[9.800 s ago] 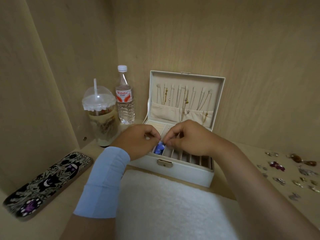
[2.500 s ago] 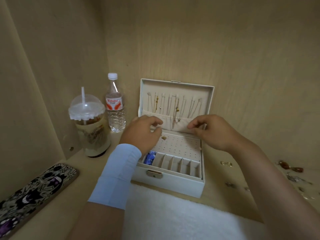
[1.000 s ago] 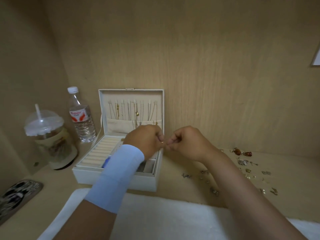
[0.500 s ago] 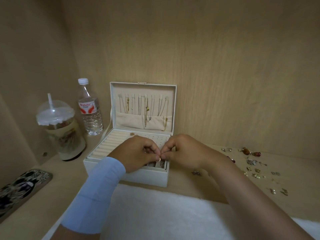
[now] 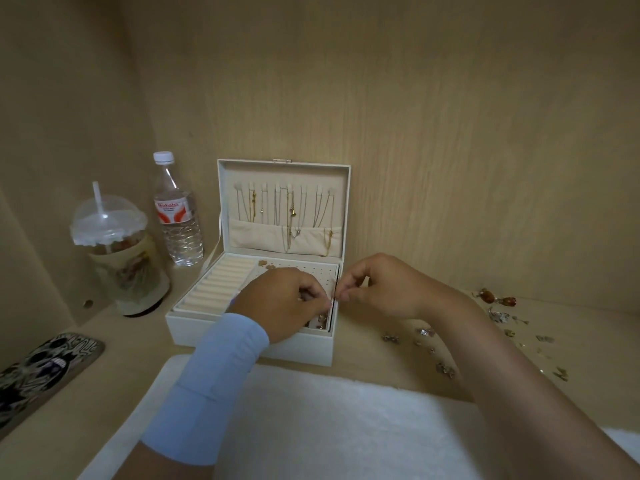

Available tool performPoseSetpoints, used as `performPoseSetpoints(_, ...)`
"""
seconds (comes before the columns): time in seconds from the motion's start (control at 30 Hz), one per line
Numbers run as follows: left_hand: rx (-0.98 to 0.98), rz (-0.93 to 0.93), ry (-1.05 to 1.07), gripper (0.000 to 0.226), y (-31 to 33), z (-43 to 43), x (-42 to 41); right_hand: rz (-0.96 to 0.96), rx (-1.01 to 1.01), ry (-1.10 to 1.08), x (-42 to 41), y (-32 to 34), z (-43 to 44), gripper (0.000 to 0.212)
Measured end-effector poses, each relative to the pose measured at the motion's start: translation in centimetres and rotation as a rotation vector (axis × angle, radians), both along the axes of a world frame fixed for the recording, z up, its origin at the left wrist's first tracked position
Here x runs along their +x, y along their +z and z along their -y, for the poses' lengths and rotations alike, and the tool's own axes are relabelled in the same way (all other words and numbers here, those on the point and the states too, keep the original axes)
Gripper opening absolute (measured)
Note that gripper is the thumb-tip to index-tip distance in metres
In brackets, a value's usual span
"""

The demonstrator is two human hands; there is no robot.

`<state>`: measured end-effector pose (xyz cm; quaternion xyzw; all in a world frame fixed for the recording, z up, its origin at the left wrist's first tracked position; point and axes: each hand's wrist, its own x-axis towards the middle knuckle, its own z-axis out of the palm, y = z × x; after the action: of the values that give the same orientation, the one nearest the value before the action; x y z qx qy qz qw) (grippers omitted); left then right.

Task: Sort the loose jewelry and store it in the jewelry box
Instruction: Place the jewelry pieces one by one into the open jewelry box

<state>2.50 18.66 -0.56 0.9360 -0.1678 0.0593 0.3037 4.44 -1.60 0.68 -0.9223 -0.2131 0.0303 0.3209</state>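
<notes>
The jewelry box (image 5: 301, 351) stood open against the back wall, and I judged the sort under way but far from finished. Necklaces (image 5: 291, 211) hung in its lid, a stud or two (image 5: 264, 263) sat at the back of the pinhole earring panel (image 5: 311, 273), and a few pieces (image 5: 322, 319) lay in the front right compartment. The ring rolls (image 5: 225, 282) looked bare.

Over the box's right edge the left hand (image 5: 280, 303) and right hand (image 5: 384, 289) met fingertip to fingertip. Each thumb and forefinger pinched a small piece hidden between them, which I could not identify.

Just right of the box, loose jewelry (image 5: 424, 332) lay scattered along the shelf (image 5: 363, 356), with amber stones (image 5: 495, 299) furthest back. That, I reckoned, was most of the work left.

A water bottle (image 5: 178, 220), a domed cup (image 5: 114, 244), a patterned case (image 5: 48, 368) and a white towel (image 5: 329, 427) lay around.
</notes>
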Motion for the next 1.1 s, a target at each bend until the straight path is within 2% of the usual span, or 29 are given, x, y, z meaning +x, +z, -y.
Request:
performPoseSetpoints(0.13,-0.008,0.129,-0.022,0.008,0.2,2.4,0.1,-0.067,-0.135,-0.027,-0.1,0.9,2.1,0.015)
performPoseSetpoints(0.27,0.244,0.214,-0.103,0.013,0.0,6.4,0.0,-0.248,-0.390,-0.119,-0.2,0.8,4.0,0.016)
performPoseSetpoints(0.33,0.377,0.196,-0.116,0.016,-0.4,8.2,0.3,-0.319,-0.457,-0.130,-0.2,0.5,4.5,0.018)
performPoseSetpoints(0.43,0.573,0.075,-0.124,0.021,-0.9,9.9,1.2,-0.347,-0.435,-0.123,-0.1,-0.1,4.8,0.018)
performPoseSetpoints(0.53,0.657,0.020,-0.118,0.024,-1.8,11.0,1.8,-0.327,-0.403,-0.120,0.0,-0.5,5.1,0.016)
performPoseSetpoints(0.83,0.670,0.101,-0.073,0.017,-2.7,11.5,2.3,-0.301,-0.288,-0.157,0.2,-0.2,5.6,0.007)
performPoseSetpoints(0.93,0.646,0.226,-0.044,0.014,-2.3,10.9,2.1,-0.321,-0.236,-0.179,-0.1,0.3,5.6,0.005)
performPoseSetpoints(1.03,0.527,0.356,-0.002,0.009,-0.8,9.4,2.1,-0.249,-0.147,-0.174,0.0,0.2,5.4,0.006)
performPoseSetpoints(1.1,0.383,0.340,0.010,0.006,0.3,7.9,2.1,-0.122,-0.060,-0.190,0.6,-0.2,5.0,0.010)
